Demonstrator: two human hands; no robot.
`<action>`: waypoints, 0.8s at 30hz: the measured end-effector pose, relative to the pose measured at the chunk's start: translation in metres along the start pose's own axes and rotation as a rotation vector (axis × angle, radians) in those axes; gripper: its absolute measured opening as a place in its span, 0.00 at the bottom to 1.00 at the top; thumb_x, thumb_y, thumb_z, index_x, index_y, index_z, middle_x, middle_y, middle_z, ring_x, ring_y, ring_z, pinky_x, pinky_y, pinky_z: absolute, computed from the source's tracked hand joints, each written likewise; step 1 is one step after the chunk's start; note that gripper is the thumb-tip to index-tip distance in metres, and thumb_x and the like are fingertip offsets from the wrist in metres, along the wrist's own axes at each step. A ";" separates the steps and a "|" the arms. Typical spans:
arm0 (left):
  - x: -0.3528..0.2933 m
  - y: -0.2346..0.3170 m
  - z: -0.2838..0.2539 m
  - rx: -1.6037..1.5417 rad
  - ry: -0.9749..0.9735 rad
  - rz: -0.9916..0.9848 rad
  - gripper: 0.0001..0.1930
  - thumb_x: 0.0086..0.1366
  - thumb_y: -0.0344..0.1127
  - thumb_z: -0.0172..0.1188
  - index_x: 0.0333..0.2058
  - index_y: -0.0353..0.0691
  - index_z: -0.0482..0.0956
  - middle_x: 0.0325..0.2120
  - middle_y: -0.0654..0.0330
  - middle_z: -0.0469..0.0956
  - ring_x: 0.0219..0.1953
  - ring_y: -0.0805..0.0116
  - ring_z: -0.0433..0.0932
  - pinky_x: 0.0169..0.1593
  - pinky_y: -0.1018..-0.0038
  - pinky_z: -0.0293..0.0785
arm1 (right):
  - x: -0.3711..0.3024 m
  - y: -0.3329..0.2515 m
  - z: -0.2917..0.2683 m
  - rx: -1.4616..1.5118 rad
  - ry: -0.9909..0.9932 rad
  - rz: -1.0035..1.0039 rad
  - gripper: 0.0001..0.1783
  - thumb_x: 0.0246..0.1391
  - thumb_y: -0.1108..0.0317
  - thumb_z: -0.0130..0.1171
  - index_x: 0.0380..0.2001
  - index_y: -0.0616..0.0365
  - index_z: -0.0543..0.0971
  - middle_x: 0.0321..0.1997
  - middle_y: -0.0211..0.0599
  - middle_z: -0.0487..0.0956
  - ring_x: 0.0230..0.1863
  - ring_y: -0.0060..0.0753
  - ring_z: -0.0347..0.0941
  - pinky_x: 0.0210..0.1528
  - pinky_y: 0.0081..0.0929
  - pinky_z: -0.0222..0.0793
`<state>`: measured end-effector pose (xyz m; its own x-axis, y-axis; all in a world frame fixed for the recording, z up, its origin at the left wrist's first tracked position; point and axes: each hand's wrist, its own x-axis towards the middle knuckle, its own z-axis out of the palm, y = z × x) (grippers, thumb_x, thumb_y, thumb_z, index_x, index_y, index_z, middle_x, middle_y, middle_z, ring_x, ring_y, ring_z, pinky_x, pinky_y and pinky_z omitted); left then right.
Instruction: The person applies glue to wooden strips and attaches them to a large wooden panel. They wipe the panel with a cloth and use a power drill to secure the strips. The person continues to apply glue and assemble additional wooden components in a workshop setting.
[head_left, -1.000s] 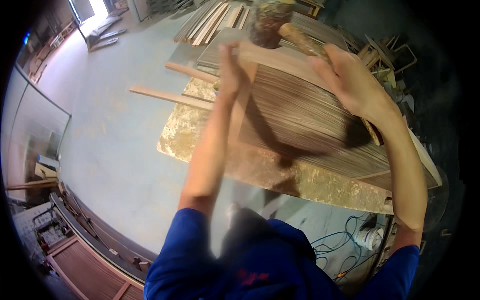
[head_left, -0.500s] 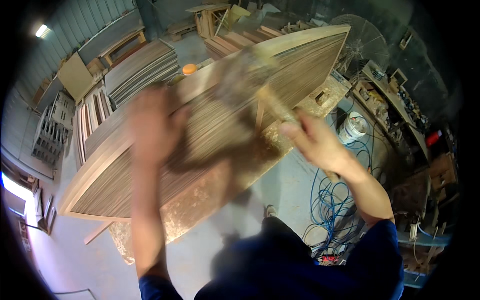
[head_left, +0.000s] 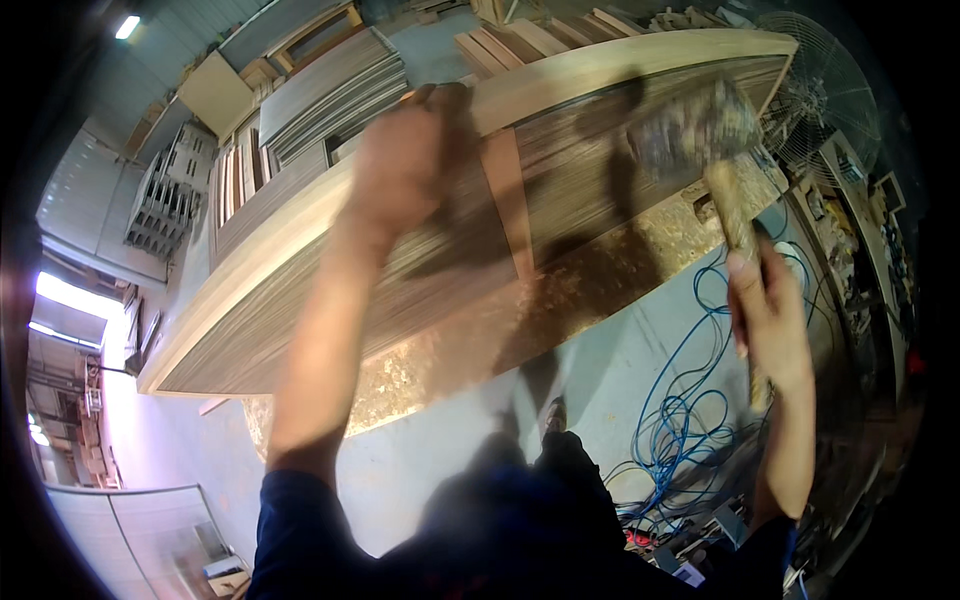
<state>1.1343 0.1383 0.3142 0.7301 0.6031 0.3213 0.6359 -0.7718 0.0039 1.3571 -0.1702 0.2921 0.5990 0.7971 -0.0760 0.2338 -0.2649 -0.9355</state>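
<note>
Brown, streaky wood veneer covers the long panel (head_left: 570, 180) that lies across the middle of the view, bowed by the lens. Pale wooden edging (head_left: 600, 68) runs along its far side, and a reddish crosspiece (head_left: 508, 195) spans it near the middle, from the edging to the near side. Beneath it is a workbench (head_left: 400, 385) with a blotched, yellowish top, showing along the panel's near side.

Beyond the panel at upper left sits a stack of flat sheets (head_left: 345, 95); to its right, loose timber boards (head_left: 550, 38) lie behind the edging. A round wire-guarded fan (head_left: 815, 95) stands past the panel's right end. Blue hose (head_left: 665, 440) is tangled on the floor at lower right.

The mallet (head_left: 690, 130) has its mottled, blurred head over the right part of the panel; whether it touches the surface cannot be told. The right hand (head_left: 768, 310) is wrapped around its wooden handle, whose end sticks out below the fist. The left hand (head_left: 405, 160), blurred, is at the pale edging left of the crosspiece; its grip cannot be made out.
</note>
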 end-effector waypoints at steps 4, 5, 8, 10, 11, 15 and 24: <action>-0.005 -0.017 -0.049 -0.505 -0.210 -0.470 0.31 0.76 0.60 0.45 0.59 0.38 0.77 0.50 0.45 0.82 0.52 0.44 0.80 0.56 0.55 0.73 | 0.053 -0.098 -0.002 -0.185 0.044 -0.526 0.27 0.69 0.47 0.55 0.49 0.66 0.76 0.16 0.22 0.69 0.15 0.14 0.65 0.17 0.20 0.60; -0.011 -0.037 -0.045 -0.450 -0.158 -0.477 0.32 0.77 0.60 0.42 0.58 0.38 0.77 0.50 0.45 0.81 0.52 0.44 0.80 0.56 0.55 0.72 | 0.075 -0.103 0.019 -0.181 0.077 -0.682 0.27 0.69 0.48 0.55 0.48 0.67 0.76 0.18 0.27 0.71 0.19 0.18 0.69 0.22 0.23 0.64; -0.007 -0.062 -0.027 -0.340 -0.109 -0.442 0.36 0.76 0.65 0.39 0.58 0.39 0.78 0.46 0.46 0.83 0.49 0.48 0.81 0.53 0.62 0.74 | 0.117 -0.110 0.057 -0.453 0.075 -0.972 0.25 0.70 0.49 0.54 0.48 0.66 0.76 0.23 0.34 0.77 0.26 0.24 0.76 0.30 0.27 0.71; -0.005 -0.048 -0.046 -0.237 -0.264 -0.500 0.28 0.78 0.57 0.41 0.60 0.41 0.76 0.48 0.45 0.82 0.51 0.46 0.80 0.53 0.62 0.75 | 0.130 -0.114 0.062 -0.936 -0.169 -0.937 0.23 0.72 0.50 0.52 0.52 0.60 0.77 0.23 0.29 0.76 0.26 0.18 0.75 0.29 0.23 0.70; -0.005 -0.053 -0.042 -0.161 -0.208 -0.366 0.25 0.78 0.52 0.42 0.57 0.40 0.76 0.49 0.44 0.81 0.52 0.45 0.79 0.54 0.59 0.74 | 0.124 -0.126 0.062 -0.800 -0.137 -1.032 0.22 0.73 0.50 0.52 0.50 0.61 0.77 0.24 0.31 0.77 0.28 0.20 0.75 0.31 0.26 0.71; -0.007 -0.074 -0.009 0.010 -0.092 -0.097 0.18 0.75 0.41 0.45 0.51 0.38 0.78 0.51 0.45 0.79 0.55 0.44 0.77 0.56 0.54 0.74 | 0.099 -0.166 0.063 -0.468 -0.041 -0.864 0.20 0.74 0.54 0.50 0.45 0.62 0.79 0.32 0.38 0.81 0.35 0.22 0.78 0.37 0.27 0.73; 0.007 -0.054 -0.029 0.088 -0.336 -0.166 0.24 0.74 0.30 0.44 0.68 0.42 0.65 0.57 0.41 0.75 0.59 0.43 0.75 0.62 0.57 0.73 | 0.119 -0.158 0.039 -0.865 -0.061 -0.823 0.26 0.71 0.49 0.52 0.45 0.68 0.77 0.33 0.52 0.80 0.37 0.47 0.79 0.43 0.40 0.75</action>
<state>1.0981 0.1784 0.3434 0.6476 0.7620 -0.0048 0.7606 -0.6468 -0.0559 1.3615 -0.0128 0.4177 -0.0041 0.9169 0.3990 0.9822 0.0786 -0.1705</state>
